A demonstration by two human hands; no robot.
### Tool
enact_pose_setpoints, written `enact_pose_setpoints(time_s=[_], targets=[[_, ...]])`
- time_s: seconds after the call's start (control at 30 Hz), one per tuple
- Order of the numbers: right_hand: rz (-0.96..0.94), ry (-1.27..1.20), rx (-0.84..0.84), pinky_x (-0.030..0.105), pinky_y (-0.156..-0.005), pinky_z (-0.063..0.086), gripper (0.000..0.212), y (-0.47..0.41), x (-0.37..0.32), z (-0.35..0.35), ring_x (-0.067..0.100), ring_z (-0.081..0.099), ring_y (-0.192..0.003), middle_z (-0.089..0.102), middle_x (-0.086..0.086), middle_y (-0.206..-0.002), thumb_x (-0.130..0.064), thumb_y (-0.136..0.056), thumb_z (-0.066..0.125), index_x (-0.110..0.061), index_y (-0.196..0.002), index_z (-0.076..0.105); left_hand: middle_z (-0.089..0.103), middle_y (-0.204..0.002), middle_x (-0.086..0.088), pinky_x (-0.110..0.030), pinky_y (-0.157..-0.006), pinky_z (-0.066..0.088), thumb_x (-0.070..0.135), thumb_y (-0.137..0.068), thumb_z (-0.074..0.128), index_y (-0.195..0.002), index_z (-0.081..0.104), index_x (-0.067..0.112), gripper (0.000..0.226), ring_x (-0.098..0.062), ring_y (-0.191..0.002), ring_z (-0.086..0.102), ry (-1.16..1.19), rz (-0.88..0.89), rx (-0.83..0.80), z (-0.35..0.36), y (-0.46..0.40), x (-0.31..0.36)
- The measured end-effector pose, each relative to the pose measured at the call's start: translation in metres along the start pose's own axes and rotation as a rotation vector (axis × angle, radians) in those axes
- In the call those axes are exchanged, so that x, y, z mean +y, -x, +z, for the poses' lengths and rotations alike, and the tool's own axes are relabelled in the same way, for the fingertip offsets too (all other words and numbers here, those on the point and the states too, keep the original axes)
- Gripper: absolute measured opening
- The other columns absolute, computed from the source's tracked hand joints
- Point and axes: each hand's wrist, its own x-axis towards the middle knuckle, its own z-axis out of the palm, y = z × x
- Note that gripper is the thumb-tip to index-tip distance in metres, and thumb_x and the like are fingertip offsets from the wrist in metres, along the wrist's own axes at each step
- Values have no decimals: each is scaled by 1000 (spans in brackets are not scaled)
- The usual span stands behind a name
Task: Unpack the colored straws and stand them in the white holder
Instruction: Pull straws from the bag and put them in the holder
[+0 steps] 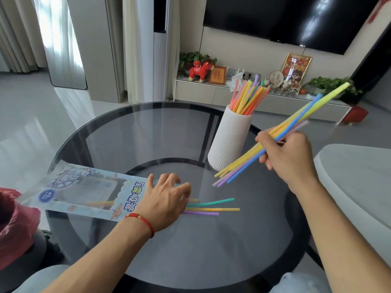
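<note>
A white ribbed holder (pixel 229 140) stands on the round glass table (pixel 131 127), with several colored straws (pixel 246 97) upright in it. My right hand (pixel 289 157) grips a bundle of yellow, blue and purple straws (pixel 296 121), tilted in the air just right of the holder. My left hand (pixel 167 199) rests with fingers spread on the mouth end of the printed plastic straw bag (pixel 80 191). Green, yellow and purple straws (pixel 211 207) stick out on the glass beside its fingers. One yellow straw shows inside the bag.
A red plastic bag (pixel 14 223) sits at the left edge. A pale rounded seat (pixel 355 176) lies to the right of the table. A TV cabinet with ornaments (pixel 211 87) stands behind, beyond the floor.
</note>
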Motion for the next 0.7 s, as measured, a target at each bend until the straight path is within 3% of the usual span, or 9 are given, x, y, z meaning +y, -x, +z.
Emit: enact_pose_setpoints(time_s=[0.1,0.17,0.23,0.33,0.43,0.53,0.7], targets=[[-73,246,-89,30,-57,56,33,-12,-17,10,6,64,-46,70,3,-54,-32,-98,64,-10,-75,72,50,-123,2,-59,-111,26,44,-99,40,-104,54,33,18,-24,-118,46,10,14,15,0,0,1],[-55,341,-184,35,-59,59,41,-9,-22,27,14,70,-57,73,8,-64,-37,-99,65,-3,-77,70,50,-123,3,-57,-111,25,44,-99,39,-104,53,35,17,-24,-118,45,6,13,16,0,0,0],[-37,364,-235,43,-62,62,43,0,-19,45,29,73,-67,73,16,-71,-35,-100,66,2,-78,68,50,-124,3,-58,-111,24,44,-99,38,-104,52,35,17,-24,-120,44,7,14,5,0,0,0],[-53,355,-232,48,-66,62,42,11,-6,61,35,72,-68,71,19,-70,-29,-101,65,3,-74,65,48,-127,3,-59,-112,24,45,-100,38,-106,51,35,17,-24,-123,42,-6,12,-17,0,0,0],[-30,344,-176,40,-61,63,42,10,5,61,23,72,-60,72,12,-65,-31,-101,65,0,-73,66,48,-129,1,-62,-114,22,44,-100,38,-108,51,34,18,-25,-126,40,4,6,-45,-3,0,1],[24,291,-162,13,-44,50,38,13,14,60,7,68,-45,70,-1,-55,-33,-100,67,-8,-71,67,47,-132,1,-62,-115,20,44,-100,39,-109,51,33,19,-25,-127,38,0,4,-62,-5,-2,2],[72,281,-270,28,-57,63,22,21,23,63,13,72,-48,74,0,-60,-31,-98,71,-15,-82,72,46,-131,1,-63,-116,19,46,-99,40,-108,52,32,21,-24,-127,38,11,3,-78,-4,-2,2]])
